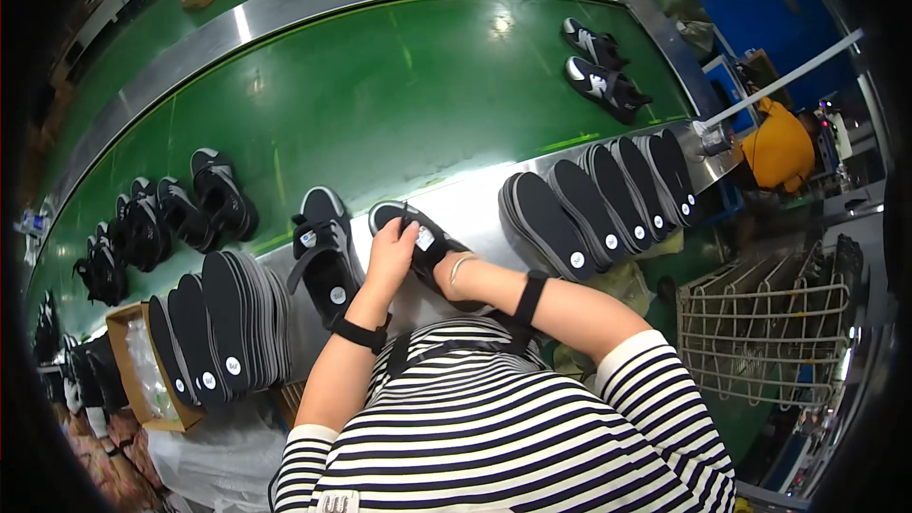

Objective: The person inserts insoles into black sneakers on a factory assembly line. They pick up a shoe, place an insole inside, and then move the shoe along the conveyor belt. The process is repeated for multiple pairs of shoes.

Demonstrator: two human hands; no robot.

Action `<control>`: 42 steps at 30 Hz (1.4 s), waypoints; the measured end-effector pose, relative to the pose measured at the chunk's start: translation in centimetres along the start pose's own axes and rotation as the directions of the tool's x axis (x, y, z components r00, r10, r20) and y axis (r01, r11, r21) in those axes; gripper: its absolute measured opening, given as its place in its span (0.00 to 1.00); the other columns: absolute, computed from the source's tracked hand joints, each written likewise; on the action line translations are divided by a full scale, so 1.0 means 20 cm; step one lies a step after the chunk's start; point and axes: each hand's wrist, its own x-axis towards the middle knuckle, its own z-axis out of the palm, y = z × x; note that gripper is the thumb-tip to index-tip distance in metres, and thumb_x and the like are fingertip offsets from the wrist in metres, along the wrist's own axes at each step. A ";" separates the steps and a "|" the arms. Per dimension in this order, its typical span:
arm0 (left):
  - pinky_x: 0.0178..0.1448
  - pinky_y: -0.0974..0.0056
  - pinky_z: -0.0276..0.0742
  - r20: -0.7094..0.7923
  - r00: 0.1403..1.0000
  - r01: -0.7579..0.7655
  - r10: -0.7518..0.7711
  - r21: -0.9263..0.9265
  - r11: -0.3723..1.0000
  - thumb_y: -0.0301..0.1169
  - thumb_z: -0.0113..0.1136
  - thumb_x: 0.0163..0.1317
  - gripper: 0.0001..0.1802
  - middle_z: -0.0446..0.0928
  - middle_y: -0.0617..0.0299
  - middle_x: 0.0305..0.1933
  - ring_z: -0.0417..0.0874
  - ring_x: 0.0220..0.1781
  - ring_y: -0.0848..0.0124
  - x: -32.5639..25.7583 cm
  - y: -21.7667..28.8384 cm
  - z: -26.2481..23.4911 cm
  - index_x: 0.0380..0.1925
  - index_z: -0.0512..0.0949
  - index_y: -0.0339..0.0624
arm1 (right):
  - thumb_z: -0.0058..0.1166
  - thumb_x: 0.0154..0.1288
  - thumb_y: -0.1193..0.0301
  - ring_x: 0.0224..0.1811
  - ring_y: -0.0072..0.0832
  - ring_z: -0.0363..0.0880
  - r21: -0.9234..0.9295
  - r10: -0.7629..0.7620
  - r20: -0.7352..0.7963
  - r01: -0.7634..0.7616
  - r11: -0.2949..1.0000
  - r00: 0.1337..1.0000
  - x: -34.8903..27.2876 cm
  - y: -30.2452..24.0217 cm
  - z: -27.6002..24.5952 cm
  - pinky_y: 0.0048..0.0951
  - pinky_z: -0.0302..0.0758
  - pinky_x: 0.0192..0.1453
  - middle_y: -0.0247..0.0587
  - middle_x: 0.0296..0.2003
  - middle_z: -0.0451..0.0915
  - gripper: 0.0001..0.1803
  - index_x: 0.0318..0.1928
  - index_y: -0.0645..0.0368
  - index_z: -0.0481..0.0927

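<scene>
A black sneaker (388, 213) with a grey toe lies on the metal edge in front of me. My left hand (389, 256) is closed on its upper, pinching a dark strap or lace near the tongue. My right hand (450, 272) reaches into the shoe's opening, and its fingers are hidden inside. Just left of it stands the matching sneaker (321, 212), its strap loose and a black insole with a round white sticker showing inside. Stacked black insoles (230, 309) stand at the left, and more insole stacks (541, 214) lie to the right.
Several black shoes (224, 192) stand on the green belt (380, 85) at the left, and a pair (608, 87) at the far right. A cardboard box (123, 342) with clear plastic stands beside the left insoles. A wire rack (760, 323) stands right, near an orange cloth-like thing (779, 147).
</scene>
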 end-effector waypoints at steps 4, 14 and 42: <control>0.34 0.68 0.67 -0.001 1.000 -0.005 0.005 0.003 1.000 0.34 0.49 0.54 0.14 0.74 0.55 0.25 0.73 0.27 0.72 0.01 -0.03 0.01 0.31 0.72 0.31 | 0.49 0.49 0.73 0.43 0.33 0.75 0.065 0.168 -0.038 -0.165 0.984 0.985 0.03 -0.03 0.03 0.28 0.73 0.43 0.41 0.41 0.76 0.12 0.38 0.56 0.78; 0.38 0.58 0.69 -0.082 0.991 -0.075 0.108 0.330 0.941 0.35 0.49 0.53 0.14 0.74 0.45 0.29 0.74 0.35 0.49 -0.07 0.08 0.00 0.35 0.72 0.36 | 0.43 0.50 0.69 0.43 0.33 0.75 -0.001 -0.043 0.023 0.043 0.999 0.999 -0.16 -0.01 0.03 0.42 0.66 0.47 0.43 0.38 0.77 0.14 0.37 0.58 0.77; 0.37 0.67 0.68 0.063 0.958 -0.284 0.280 0.364 0.887 0.25 0.47 0.55 0.08 0.74 0.52 0.28 0.73 0.31 0.66 -0.12 0.11 -0.01 0.34 0.70 0.33 | 0.50 0.45 0.63 0.52 0.31 0.67 0.201 -0.113 -0.055 0.122 0.972 0.992 -0.12 -0.05 0.20 0.50 0.42 0.61 0.40 0.45 0.73 0.29 0.50 0.59 0.66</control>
